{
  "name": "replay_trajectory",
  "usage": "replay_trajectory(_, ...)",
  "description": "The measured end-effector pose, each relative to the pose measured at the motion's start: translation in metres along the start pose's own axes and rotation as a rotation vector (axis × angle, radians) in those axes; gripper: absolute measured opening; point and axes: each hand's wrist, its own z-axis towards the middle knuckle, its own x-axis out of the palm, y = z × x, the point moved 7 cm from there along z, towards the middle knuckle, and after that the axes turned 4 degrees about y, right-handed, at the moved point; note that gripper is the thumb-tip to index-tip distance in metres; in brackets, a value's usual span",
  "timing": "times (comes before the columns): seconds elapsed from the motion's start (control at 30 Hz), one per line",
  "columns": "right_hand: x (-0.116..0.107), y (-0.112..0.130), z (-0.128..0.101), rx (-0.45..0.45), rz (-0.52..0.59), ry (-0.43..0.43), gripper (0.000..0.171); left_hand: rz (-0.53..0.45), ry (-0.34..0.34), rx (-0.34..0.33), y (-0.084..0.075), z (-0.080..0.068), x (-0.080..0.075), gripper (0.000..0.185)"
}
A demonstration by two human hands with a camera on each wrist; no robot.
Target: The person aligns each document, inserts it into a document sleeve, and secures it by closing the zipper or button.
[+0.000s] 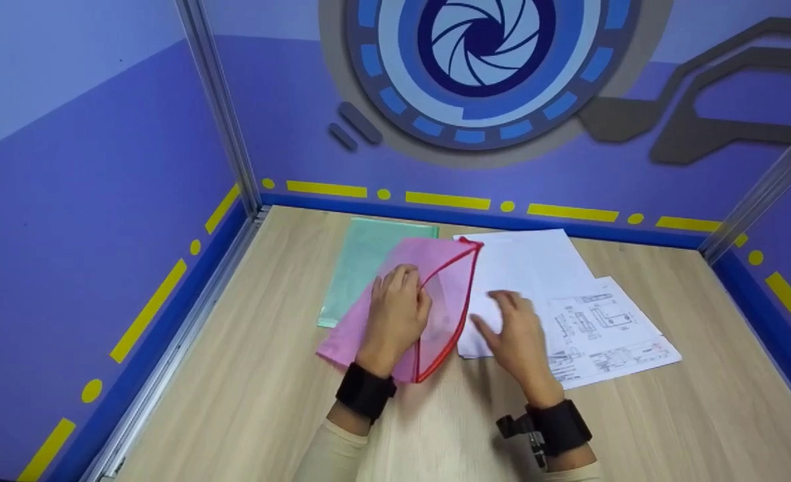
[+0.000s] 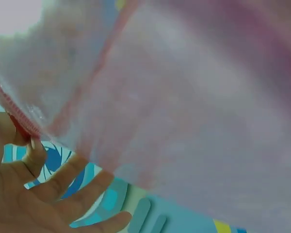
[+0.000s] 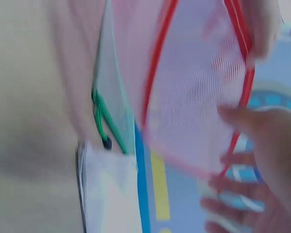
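Note:
A pink mesh zip pouch (image 1: 445,281) with a red zipper edge lies on the wooden table (image 1: 268,402). Its mouth gapes open toward the right. My left hand (image 1: 395,314) sits on top of the pouch, fingers curled at the red edge and lifting the upper layer. In the left wrist view the pouch (image 2: 184,97) fills the frame above my left hand (image 2: 48,194). My right hand (image 1: 512,328) hovers with relaxed fingers over a stack of white papers (image 1: 536,268), just right of the mouth. The right wrist view shows my right hand (image 3: 262,160) beside the open pouch (image 3: 194,97).
A green translucent pouch (image 1: 358,261) lies partly under the pink one. Sheets with printed drawings (image 1: 603,328) fan out to the right of the stack. Blue booth walls close the table on the left, back and right.

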Motion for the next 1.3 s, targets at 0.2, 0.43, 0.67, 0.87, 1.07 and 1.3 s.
replay_trajectory(0.2, -0.003, -0.057, -0.019, 0.415, -0.122, 0.277, 0.088, -0.027, -0.033, -0.020, 0.011, -0.003, -0.005, 0.010)
replay_trajectory(0.43, 0.020, -0.075, -0.029, 0.475, -0.131, 0.458, 0.108, -0.049, -0.003, -0.046, 0.017, -0.003, -0.005, 0.005)
replay_trajectory(0.67, 0.034, -0.080, -0.030, 0.499, -0.179, 0.445, 0.115, -0.045, -0.020, -0.040, 0.014, -0.001, -0.005, 0.007)
replay_trajectory(0.87, 0.021, -0.094, -0.032, 0.554, -0.202, 0.292, 0.113, -0.054, -0.012, -0.040, 0.012, 0.000, -0.003, 0.007)
replay_trajectory(1.07, 0.014, -0.098, -0.034, 0.577, -0.177, 0.199, 0.105, -0.044, 0.025, -0.053, 0.012, 0.000, 0.001, 0.009)
replay_trajectory(1.3, 0.011, -0.103, -0.034, 0.609, -0.170, 0.196, 0.108, -0.052, 0.030, -0.058, 0.014, 0.000, 0.000, 0.010)
